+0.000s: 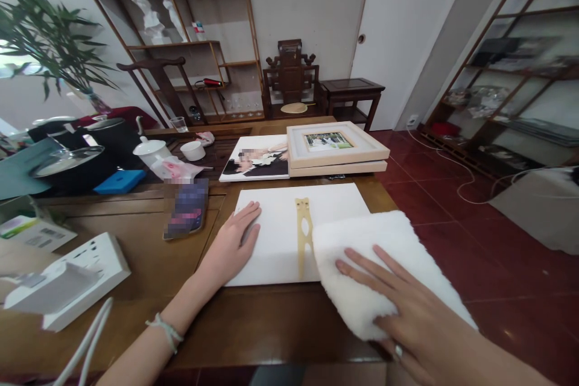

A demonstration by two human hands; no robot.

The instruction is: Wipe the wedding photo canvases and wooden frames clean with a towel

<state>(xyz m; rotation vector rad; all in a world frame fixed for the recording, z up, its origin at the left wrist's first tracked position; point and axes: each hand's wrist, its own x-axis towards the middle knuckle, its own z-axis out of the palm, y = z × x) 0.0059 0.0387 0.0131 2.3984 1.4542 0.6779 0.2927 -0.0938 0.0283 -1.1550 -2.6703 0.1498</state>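
My left hand lies flat on the left part of a white rectangular panel, fingers stretched out. Down the panel's middle runs a slim tan piece with oval cut-outs and a cat-like top. A fluffy white cloth covers the panel's right side and hangs past its edge. On that cloth my right hand presses with spread forefingers, while its lower fingers curl at the cloth's near edge and grip it. A ring is on one finger.
Behind the panel are a photo print and stacked framed pictures. To the left lie a phone, a white power strip, a blue box, a teapot and a pot. The wooden table ends at the right.
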